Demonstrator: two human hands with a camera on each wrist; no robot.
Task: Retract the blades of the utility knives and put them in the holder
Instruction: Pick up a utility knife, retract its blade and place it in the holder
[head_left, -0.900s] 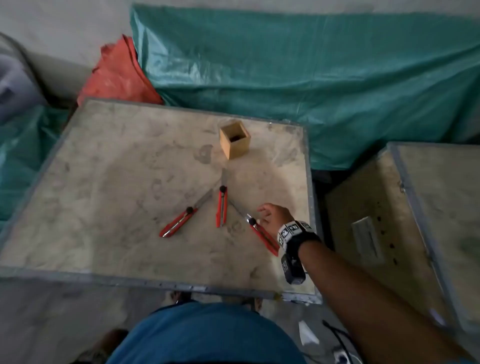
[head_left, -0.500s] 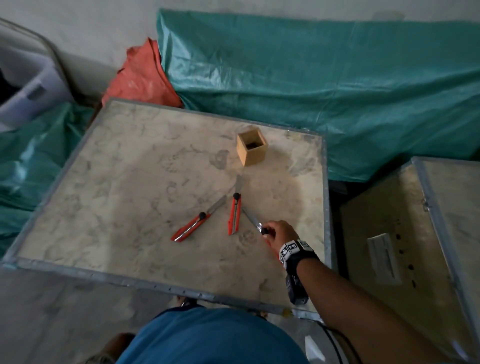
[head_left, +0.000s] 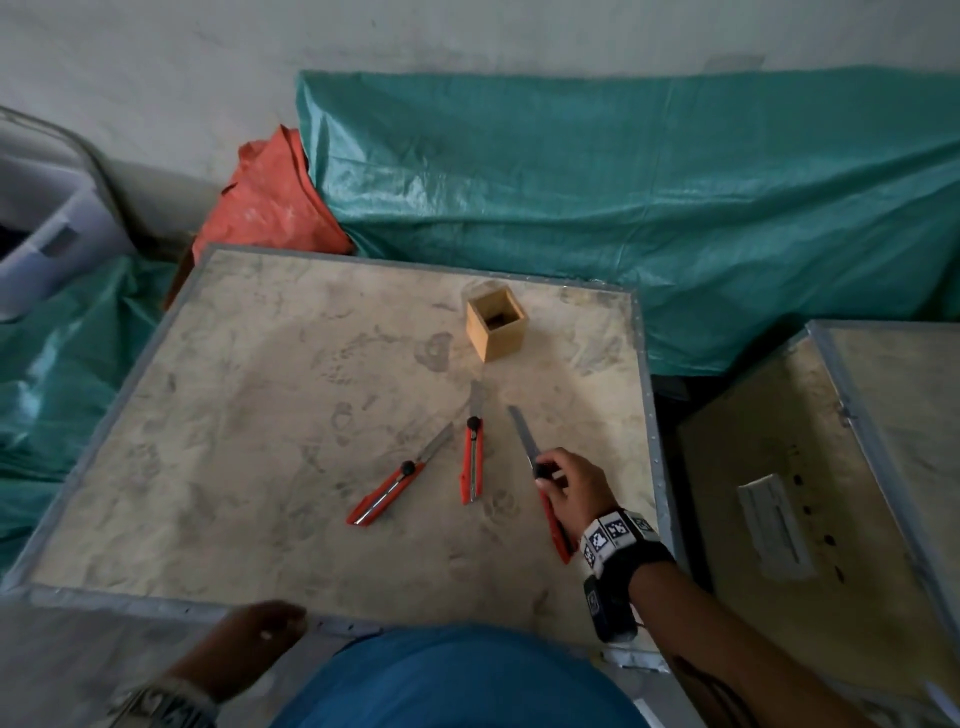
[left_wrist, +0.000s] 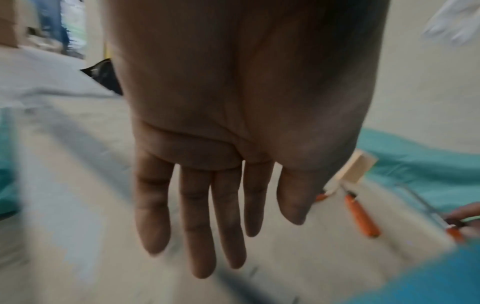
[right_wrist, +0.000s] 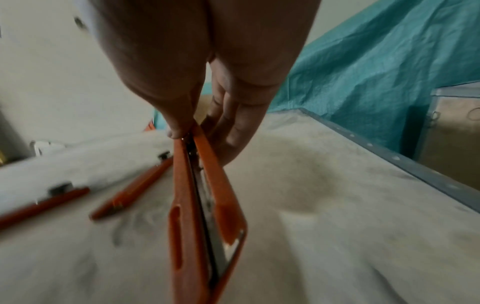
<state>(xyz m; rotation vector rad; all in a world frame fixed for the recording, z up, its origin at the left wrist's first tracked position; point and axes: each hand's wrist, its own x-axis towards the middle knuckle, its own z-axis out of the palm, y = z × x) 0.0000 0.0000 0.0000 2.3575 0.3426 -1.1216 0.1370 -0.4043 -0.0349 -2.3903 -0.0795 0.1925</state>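
Three orange utility knives with blades out are on or over a worn tabletop (head_left: 234, 467). My right hand (head_left: 569, 491) grips the rightmost knife (head_left: 558, 530), lifted off the surface, thumb at its black slider; its blade (head_left: 522, 434) points away from me. In the right wrist view that knife (right_wrist: 202, 216) runs toward the camera between thumb and fingers. The middle knife (head_left: 472, 460) and the left knife (head_left: 387, 491) lie flat. A square wooden holder (head_left: 496, 325) stands beyond them. My left hand (head_left: 244, 644) hovers at the table's near edge, fingers (left_wrist: 197, 216) straight, holding nothing.
Green tarp (head_left: 623, 197) covers things behind and left of the table, with an orange sheet (head_left: 265, 202) at the back. A second crate-like table (head_left: 831, 493) stands to the right across a dark gap. A white bin (head_left: 47, 228) sits far left.
My right hand closed round the rightmost knife and raised it off the table, turning the blade to point away. My left hand came into view at the table's near edge.
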